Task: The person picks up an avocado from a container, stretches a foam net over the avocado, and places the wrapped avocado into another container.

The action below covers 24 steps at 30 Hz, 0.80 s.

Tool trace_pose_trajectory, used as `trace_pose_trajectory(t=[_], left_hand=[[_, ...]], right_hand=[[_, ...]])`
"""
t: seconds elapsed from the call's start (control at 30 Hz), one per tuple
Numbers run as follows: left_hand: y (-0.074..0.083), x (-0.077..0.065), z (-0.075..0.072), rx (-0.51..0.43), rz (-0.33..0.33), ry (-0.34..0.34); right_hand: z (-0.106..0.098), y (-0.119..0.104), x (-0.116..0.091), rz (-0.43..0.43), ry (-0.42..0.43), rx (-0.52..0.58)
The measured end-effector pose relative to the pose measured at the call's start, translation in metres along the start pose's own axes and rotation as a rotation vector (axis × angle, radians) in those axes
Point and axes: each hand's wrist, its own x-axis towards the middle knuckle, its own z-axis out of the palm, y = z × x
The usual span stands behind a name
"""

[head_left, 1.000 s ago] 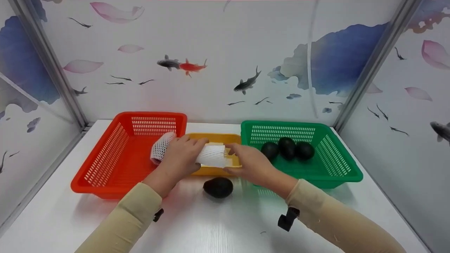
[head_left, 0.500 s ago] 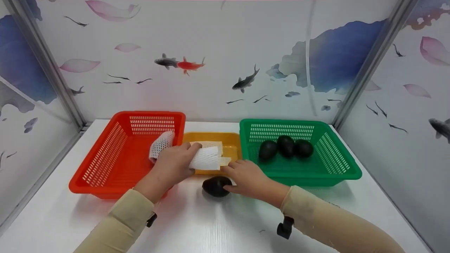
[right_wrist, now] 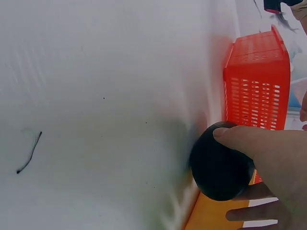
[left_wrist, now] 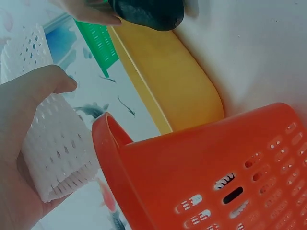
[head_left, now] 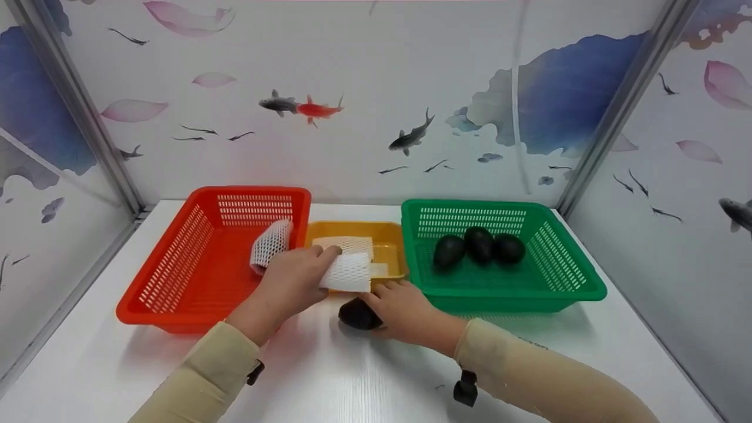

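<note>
My left hand (head_left: 292,277) pinches a white foam net sleeve (head_left: 351,274) above the front of the yellow basket (head_left: 399,249). In the left wrist view the sleeve (left_wrist: 62,148) looks flattened, with an end opening visible. On the table in front of the yellow basket lies a dark avocado (head_left: 356,316). My right hand (head_left: 405,311) grips it from the right; the right wrist view shows the thumb over the avocado (right_wrist: 220,165) and fingers on its far side. More foam net sleeves (head_left: 346,242) lie in the yellow basket.
At the left stands a red basket (head_left: 176,282) holding a netted item (head_left: 271,244), apparently dark inside. A green basket (head_left: 499,296) with 3 dark avocados (head_left: 479,245) stands at the right. Printed white panels (head_left: 352,164) close off the back and sides.
My right hand has left the foam net sleeve and come down to the avocado, which it now grips. The left hand keeps the sleeve, slightly lower and nearer.
</note>
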Motion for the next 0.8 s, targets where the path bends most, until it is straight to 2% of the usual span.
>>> trace_pose_trajectory(t=[0.27, 0.5, 0.8], left_hand=[[0.002, -0.002, 0.000, 0.003, -0.002, -0.004], [0.003, -0.001, 0.004, 0.010, 0.011, 0.017], [0.001, -0.003, 0.006, 0.011, 0.037, 0.065]], right_hand=[[0.010, -0.001, 0.004, 0.025, -0.016, 0.028], [0.006, -0.001, 0.003, 0.051, -0.030, 0.068], [-0.009, 0.003, -0.011, -0.014, 0.094, 0.033]])
